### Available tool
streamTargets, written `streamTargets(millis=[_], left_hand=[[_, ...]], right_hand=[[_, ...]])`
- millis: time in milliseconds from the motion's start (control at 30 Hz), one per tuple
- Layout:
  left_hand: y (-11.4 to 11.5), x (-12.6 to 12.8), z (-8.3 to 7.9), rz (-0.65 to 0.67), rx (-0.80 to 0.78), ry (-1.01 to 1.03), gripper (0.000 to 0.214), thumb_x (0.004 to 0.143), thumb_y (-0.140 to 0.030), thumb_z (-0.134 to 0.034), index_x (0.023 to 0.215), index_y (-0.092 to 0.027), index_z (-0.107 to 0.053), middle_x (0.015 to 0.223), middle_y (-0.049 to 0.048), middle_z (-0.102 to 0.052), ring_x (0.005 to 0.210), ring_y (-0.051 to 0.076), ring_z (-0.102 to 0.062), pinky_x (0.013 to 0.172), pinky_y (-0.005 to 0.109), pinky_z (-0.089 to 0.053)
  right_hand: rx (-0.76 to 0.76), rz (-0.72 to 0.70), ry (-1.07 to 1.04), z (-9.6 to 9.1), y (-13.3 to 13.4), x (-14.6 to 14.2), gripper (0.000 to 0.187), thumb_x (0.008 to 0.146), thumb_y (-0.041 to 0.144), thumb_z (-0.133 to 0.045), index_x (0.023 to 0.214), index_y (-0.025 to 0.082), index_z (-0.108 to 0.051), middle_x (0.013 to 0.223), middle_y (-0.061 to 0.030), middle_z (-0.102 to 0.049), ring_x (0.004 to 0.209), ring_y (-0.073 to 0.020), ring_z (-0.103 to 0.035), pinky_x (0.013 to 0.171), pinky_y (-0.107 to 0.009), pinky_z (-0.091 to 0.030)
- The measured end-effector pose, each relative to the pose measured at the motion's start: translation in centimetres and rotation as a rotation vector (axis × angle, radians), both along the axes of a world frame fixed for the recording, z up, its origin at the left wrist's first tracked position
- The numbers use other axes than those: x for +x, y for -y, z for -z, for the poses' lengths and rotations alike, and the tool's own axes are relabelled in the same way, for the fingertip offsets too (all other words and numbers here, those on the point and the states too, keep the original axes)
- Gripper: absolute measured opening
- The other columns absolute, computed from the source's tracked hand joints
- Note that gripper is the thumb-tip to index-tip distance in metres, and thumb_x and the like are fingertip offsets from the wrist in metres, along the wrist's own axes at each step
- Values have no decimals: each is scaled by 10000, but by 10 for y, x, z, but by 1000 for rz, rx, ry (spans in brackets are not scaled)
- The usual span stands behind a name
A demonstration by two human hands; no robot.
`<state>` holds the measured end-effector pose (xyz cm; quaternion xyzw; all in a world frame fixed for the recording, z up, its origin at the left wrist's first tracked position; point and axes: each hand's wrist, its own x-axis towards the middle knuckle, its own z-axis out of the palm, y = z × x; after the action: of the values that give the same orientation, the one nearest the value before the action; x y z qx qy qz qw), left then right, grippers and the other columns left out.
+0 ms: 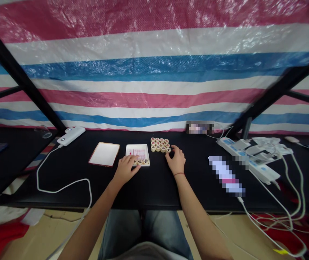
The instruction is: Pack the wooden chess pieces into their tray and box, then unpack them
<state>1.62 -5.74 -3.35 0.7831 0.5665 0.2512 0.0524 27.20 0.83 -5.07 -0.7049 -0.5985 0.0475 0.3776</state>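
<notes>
My left hand (126,169) rests over the near-left part of a shallow white box (148,153), its thumb apart from the fingers. Round Chinese chess pieces (146,161) line the near side of that box, some partly covered by my fingers. A sheet with red line printing (138,152) lies inside it. To the right, piled pieces (158,142) with red and black characters form a block of rows. My right hand (177,160) has thumb and finger around the chess piece (168,149) at the block's near-right corner.
An upturned box lid (104,154) lies left of the box. A white power bank (71,135) with a cable is farther left. On the right are a blurred phone (226,175), a power strip (259,169) and tangled cables. A striped sheet (154,97) hangs behind the black table (149,187).
</notes>
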Motion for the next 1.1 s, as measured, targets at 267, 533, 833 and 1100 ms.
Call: streamTargets(millis=[267, 533, 833, 1100], left_hand=[[3, -8, 0, -215, 202, 31, 270, 899, -307, -521, 1104, -191, -652, 1131, 106, -642, 1019, 278, -549, 863, 412, -443], [6, -15, -1, -178, 184, -25, 219, 924, -260, -463, 884, -179, -662, 1063, 103, -626, 915, 242, -551, 831, 377, -436], [10, -15, -3, -210, 212, 90, 112, 911, -281, -526, 902, -203, -606, 944, 65, -673, 905, 237, -577, 800, 370, -408], [-15, 19, -25, 57, 179, 466, 84, 885, -286, -567, 928, -215, -579, 879, 14, -643, 786, 149, -616, 750, 272, -491]], right_hand=[[107, -548, -70, -20, 24, -55, 296, 962, 324, -385, 1083, 217, -633, 988, -70, -697, 879, -203, -646, 792, -315, -464], [-46, -558, 47, -21, 14, -79, 416, 997, 387, -359, 742, 210, -635, 717, -22, -686, 688, -164, -654, 639, -241, -380], [5, -564, -5, -20, 19, -78, 316, 979, 341, -400, 889, 197, -667, 781, -32, -684, 758, -172, -646, 712, -262, -397], [296, -713, 19, -22, 39, -82, 308, 867, 323, -573, 1142, 187, -592, 1079, -99, -657, 1002, -234, -604, 820, -342, -452]])
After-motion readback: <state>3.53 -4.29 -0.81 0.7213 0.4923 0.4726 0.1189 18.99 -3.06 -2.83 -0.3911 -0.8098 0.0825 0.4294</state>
